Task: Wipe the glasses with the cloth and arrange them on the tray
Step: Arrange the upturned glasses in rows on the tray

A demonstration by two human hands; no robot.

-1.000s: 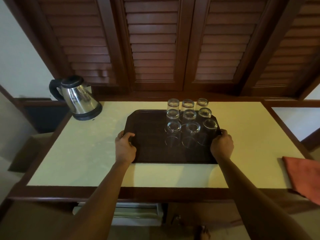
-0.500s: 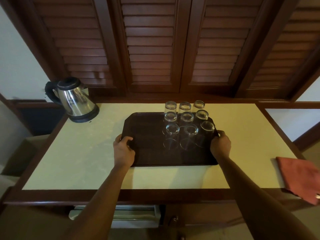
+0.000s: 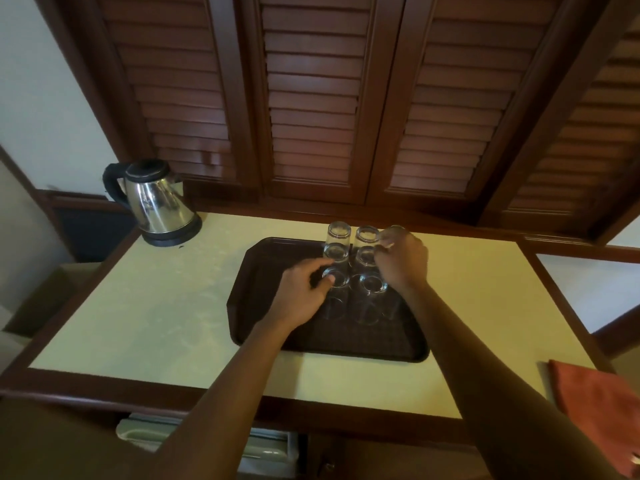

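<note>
I count at least seven glasses (image 3: pixel 337 277), one tray (image 3: pixel 263 306), one kettle (image 3: pixel 157 202), one cloth (image 3: pixel 602 407).

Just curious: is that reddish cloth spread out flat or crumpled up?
Mostly flat. The cloth lies smooth at the counter's right end, hanging over its front edge; the picture cuts it off, so folds cannot be told.

hotel-like room: kettle (image 3: pixel 157 202), glasses tray (image 3: pixel 263 271), louvered wooden shutters (image 3: pixel 311 98)

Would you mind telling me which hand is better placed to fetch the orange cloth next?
The right hand. The orange cloth lies at the table's right edge, on that arm's side, while the left hand is across the tray, touching a glass.
</note>
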